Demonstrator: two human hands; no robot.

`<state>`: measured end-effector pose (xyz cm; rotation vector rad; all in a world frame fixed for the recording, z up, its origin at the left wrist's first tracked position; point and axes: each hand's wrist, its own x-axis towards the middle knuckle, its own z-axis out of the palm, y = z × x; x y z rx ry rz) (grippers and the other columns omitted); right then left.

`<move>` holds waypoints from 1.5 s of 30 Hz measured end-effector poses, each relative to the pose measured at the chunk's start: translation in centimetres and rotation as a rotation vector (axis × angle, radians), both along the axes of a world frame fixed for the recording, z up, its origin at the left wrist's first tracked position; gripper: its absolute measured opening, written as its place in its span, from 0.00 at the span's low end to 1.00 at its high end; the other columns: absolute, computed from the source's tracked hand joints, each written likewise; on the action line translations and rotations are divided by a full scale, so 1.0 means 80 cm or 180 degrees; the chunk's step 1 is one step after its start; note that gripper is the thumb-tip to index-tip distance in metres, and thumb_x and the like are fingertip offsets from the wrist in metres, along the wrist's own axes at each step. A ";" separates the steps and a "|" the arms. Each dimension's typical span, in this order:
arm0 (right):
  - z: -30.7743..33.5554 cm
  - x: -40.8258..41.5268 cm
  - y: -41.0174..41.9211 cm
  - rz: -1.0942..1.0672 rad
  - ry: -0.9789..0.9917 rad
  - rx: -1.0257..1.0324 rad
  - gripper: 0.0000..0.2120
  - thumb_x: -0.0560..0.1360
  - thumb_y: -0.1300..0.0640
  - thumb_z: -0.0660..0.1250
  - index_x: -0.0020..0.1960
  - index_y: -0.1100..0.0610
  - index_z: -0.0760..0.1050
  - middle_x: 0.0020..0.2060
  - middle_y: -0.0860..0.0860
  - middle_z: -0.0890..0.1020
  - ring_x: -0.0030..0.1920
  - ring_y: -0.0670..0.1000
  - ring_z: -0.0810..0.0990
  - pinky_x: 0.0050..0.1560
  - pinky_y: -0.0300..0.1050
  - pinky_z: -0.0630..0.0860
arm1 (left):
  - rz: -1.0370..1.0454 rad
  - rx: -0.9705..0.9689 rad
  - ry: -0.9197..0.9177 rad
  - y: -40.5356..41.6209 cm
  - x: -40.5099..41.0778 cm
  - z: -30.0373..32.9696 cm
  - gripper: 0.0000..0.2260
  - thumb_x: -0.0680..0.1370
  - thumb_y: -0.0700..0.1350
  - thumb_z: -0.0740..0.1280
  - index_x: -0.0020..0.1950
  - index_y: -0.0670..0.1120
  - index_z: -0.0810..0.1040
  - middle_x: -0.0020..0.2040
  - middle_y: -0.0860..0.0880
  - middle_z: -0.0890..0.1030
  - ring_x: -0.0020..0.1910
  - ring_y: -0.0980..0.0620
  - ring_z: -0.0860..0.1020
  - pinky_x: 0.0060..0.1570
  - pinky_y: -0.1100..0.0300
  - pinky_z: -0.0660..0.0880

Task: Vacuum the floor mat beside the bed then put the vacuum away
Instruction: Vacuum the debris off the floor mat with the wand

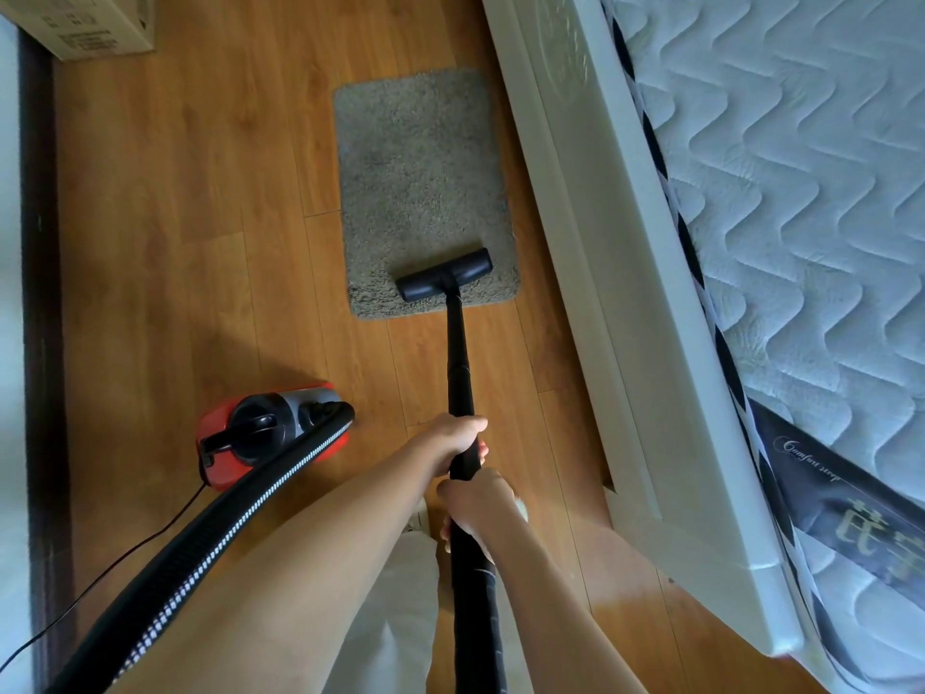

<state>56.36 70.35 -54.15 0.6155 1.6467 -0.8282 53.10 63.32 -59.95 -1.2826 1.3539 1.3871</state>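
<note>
A grey shaggy floor mat (420,177) lies on the wooden floor beside the white bed frame (615,293). The black vacuum head (444,274) rests on the mat's near end. Its black wand (459,373) runs back toward me. My left hand (453,438) grips the wand higher up, and my right hand (473,505) grips it just below, nearer my body. The red and grey vacuum canister (268,433) sits on the floor to the left. Its black ribbed hose (225,523) curves down toward the bottom left.
A quilted mattress (801,217) lies on the bed at the right. A cardboard box (85,22) stands at the top left. A dark baseboard (42,343) runs along the left wall. The thin black power cord (125,558) trails over the floor at the left.
</note>
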 end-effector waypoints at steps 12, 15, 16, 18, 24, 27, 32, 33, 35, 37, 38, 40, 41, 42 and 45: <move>-0.002 -0.027 -0.001 -0.0189 0.0071 -0.0099 0.14 0.73 0.62 0.62 0.57 0.63 0.71 0.39 0.59 0.79 0.26 0.53 0.76 0.33 0.44 0.78 | -0.0077 -0.0061 0.0111 0.000 -0.031 0.007 0.11 0.79 0.45 0.63 0.56 0.38 0.70 0.32 0.46 0.74 0.28 0.51 0.72 0.30 0.61 0.72; -0.003 -0.039 -0.004 -0.0111 0.0156 -0.0057 0.14 0.73 0.61 0.62 0.58 0.63 0.71 0.40 0.59 0.81 0.26 0.53 0.77 0.31 0.41 0.76 | 0.0012 -0.0069 0.0181 -0.001 -0.045 0.011 0.10 0.78 0.44 0.63 0.54 0.39 0.69 0.32 0.45 0.74 0.28 0.51 0.72 0.32 0.60 0.71; -0.004 -0.041 -0.006 -0.0110 0.0192 -0.0052 0.15 0.73 0.60 0.62 0.58 0.63 0.71 0.43 0.60 0.82 0.30 0.55 0.78 0.34 0.43 0.78 | 0.0033 -0.0070 0.0200 -0.002 -0.049 0.012 0.09 0.79 0.43 0.63 0.54 0.39 0.68 0.32 0.45 0.74 0.28 0.51 0.72 0.32 0.60 0.71; -0.003 -0.045 -0.009 -0.0107 0.0209 -0.0040 0.16 0.72 0.59 0.63 0.58 0.63 0.71 0.48 0.62 0.83 0.37 0.58 0.79 0.43 0.49 0.80 | 0.0023 -0.0068 0.0211 -0.003 -0.055 0.012 0.10 0.79 0.44 0.63 0.55 0.39 0.68 0.32 0.46 0.74 0.29 0.51 0.72 0.31 0.61 0.71; -0.003 -0.050 -0.006 -0.0088 0.0090 -0.0001 0.16 0.73 0.60 0.63 0.60 0.63 0.71 0.45 0.61 0.82 0.33 0.56 0.78 0.39 0.45 0.79 | -0.0065 -0.0106 0.0165 -0.002 -0.053 0.008 0.11 0.79 0.46 0.62 0.56 0.40 0.70 0.32 0.47 0.74 0.28 0.53 0.72 0.30 0.62 0.71; -0.001 -0.046 -0.001 0.0038 0.0052 0.0029 0.15 0.74 0.61 0.62 0.60 0.63 0.70 0.42 0.59 0.80 0.29 0.53 0.77 0.32 0.41 0.75 | -0.0024 -0.0092 0.0119 0.000 -0.043 0.003 0.13 0.80 0.47 0.62 0.59 0.39 0.71 0.32 0.47 0.74 0.28 0.53 0.72 0.29 0.62 0.71; -0.005 -0.035 0.000 0.0193 -0.0008 0.0061 0.15 0.75 0.61 0.62 0.61 0.63 0.69 0.42 0.60 0.79 0.35 0.57 0.79 0.42 0.48 0.80 | 0.0311 -0.0024 0.0032 0.001 -0.029 -0.006 0.13 0.80 0.47 0.62 0.59 0.39 0.70 0.32 0.47 0.73 0.28 0.53 0.72 0.29 0.63 0.71; -0.005 -0.034 -0.001 0.0252 0.0036 0.0069 0.15 0.75 0.61 0.62 0.61 0.64 0.69 0.43 0.60 0.80 0.37 0.58 0.79 0.43 0.48 0.80 | 0.0401 -0.0010 0.0022 0.000 -0.027 -0.008 0.13 0.80 0.47 0.62 0.59 0.40 0.70 0.33 0.47 0.73 0.28 0.53 0.72 0.30 0.63 0.71; -0.005 -0.034 -0.003 0.0374 0.0115 0.0100 0.16 0.74 0.60 0.62 0.61 0.63 0.69 0.46 0.61 0.81 0.41 0.59 0.82 0.45 0.49 0.81 | 0.0605 0.0043 -0.0001 -0.002 -0.027 -0.010 0.13 0.80 0.47 0.62 0.59 0.40 0.70 0.33 0.47 0.73 0.29 0.53 0.72 0.30 0.63 0.72; -0.005 -0.038 -0.006 0.0522 0.0207 0.0157 0.17 0.74 0.60 0.63 0.61 0.63 0.69 0.50 0.61 0.82 0.47 0.59 0.84 0.47 0.49 0.81 | 0.0822 0.0091 -0.0009 -0.006 -0.032 -0.008 0.11 0.80 0.46 0.62 0.57 0.41 0.69 0.33 0.47 0.72 0.28 0.53 0.71 0.28 0.64 0.72; -0.005 -0.042 -0.007 0.0612 0.0263 0.0175 0.16 0.73 0.59 0.63 0.60 0.63 0.69 0.50 0.61 0.82 0.48 0.59 0.84 0.47 0.49 0.81 | 0.0961 0.0113 0.0018 -0.008 -0.036 -0.008 0.10 0.80 0.45 0.62 0.56 0.40 0.69 0.33 0.47 0.71 0.28 0.53 0.71 0.28 0.63 0.71; -0.004 -0.052 -0.011 0.0754 0.0358 0.0160 0.16 0.73 0.59 0.62 0.60 0.63 0.68 0.50 0.61 0.82 0.48 0.60 0.84 0.47 0.50 0.81 | 0.1194 0.0116 0.0125 -0.015 -0.046 -0.008 0.09 0.79 0.43 0.63 0.54 0.40 0.68 0.33 0.46 0.71 0.28 0.52 0.71 0.29 0.61 0.71; -0.003 -0.057 -0.013 0.0819 0.0406 0.0139 0.16 0.73 0.59 0.62 0.59 0.63 0.68 0.50 0.62 0.82 0.49 0.60 0.83 0.47 0.50 0.82 | 0.1247 0.0108 0.0181 -0.019 -0.051 -0.007 0.08 0.79 0.42 0.63 0.54 0.39 0.68 0.33 0.46 0.71 0.28 0.52 0.72 0.28 0.61 0.72; -0.002 -0.062 -0.016 0.0896 0.0460 0.0122 0.16 0.72 0.59 0.62 0.59 0.62 0.68 0.50 0.62 0.81 0.49 0.61 0.83 0.48 0.51 0.82 | 0.1267 0.0092 0.0224 -0.024 -0.056 -0.006 0.08 0.79 0.42 0.63 0.53 0.39 0.68 0.32 0.46 0.71 0.27 0.52 0.72 0.27 0.61 0.72; 0.002 -0.079 -0.026 0.1053 0.0595 0.0058 0.17 0.72 0.59 0.63 0.59 0.62 0.68 0.50 0.62 0.81 0.47 0.61 0.83 0.46 0.52 0.82 | 0.1408 0.0075 0.0336 -0.038 -0.072 0.000 0.07 0.79 0.43 0.63 0.51 0.39 0.69 0.32 0.47 0.71 0.27 0.52 0.71 0.24 0.63 0.71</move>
